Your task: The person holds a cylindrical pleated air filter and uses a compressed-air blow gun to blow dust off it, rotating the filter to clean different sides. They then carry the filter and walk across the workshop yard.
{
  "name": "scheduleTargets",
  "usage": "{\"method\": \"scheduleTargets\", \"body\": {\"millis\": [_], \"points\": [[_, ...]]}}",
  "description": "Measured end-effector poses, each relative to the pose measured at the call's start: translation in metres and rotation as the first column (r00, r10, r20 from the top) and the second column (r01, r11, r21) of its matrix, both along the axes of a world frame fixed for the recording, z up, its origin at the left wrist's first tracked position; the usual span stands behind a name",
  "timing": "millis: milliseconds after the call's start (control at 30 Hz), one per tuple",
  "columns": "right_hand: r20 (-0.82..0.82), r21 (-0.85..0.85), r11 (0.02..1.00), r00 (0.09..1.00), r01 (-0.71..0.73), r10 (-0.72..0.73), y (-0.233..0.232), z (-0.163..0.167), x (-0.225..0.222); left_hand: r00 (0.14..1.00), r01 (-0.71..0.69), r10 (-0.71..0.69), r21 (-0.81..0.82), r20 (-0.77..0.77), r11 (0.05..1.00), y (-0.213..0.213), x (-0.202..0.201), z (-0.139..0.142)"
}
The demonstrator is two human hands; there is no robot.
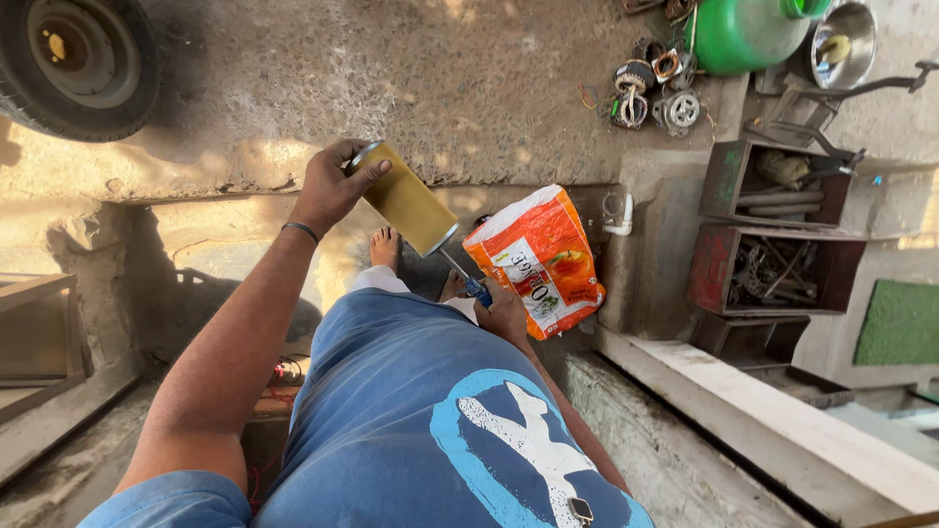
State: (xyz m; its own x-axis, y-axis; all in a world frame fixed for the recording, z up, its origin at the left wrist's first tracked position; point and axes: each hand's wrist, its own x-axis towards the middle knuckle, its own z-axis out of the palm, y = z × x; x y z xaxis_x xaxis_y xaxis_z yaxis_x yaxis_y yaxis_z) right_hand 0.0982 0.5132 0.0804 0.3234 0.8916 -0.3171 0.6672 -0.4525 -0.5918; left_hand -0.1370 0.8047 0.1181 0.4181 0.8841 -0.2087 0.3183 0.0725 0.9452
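Your right hand (506, 315) closes round a blue-handled screwdriver (468, 279), its tip at the yellow can (406, 200) just above. Your left hand (330, 186) clamps the can's far rim. The can looks rigid, light and smooth; grip the ends, not the slippery wall.

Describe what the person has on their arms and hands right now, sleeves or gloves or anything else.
Both hands are bare, no gloves. The left hand has a thin dark bangle round the wrist, and a short light-blue sleeve covers the upper arm. The right hand wears nothing that shows; its forearm is mostly hidden behind the blue shirt.
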Motion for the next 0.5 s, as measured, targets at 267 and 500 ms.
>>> {"method": "scheduleTargets", "body": {"millis": [267, 500], "points": [[0.003, -0.094, 0.995, 0.999, 0.036, -0.036, 0.023, 0.007, -0.014, 0.999, -0.022, 0.017, 0.116, 0.052, 0.993, 0.028, -0.012, 0.007], [-0.102, -0.116, 0.993, 0.995, -0.004, -0.008, 0.052, 0.011, -0.018, 0.997, -0.072, 0.072, 0.047, 0.015, 0.996, 0.040, -0.036, 0.011]]}}
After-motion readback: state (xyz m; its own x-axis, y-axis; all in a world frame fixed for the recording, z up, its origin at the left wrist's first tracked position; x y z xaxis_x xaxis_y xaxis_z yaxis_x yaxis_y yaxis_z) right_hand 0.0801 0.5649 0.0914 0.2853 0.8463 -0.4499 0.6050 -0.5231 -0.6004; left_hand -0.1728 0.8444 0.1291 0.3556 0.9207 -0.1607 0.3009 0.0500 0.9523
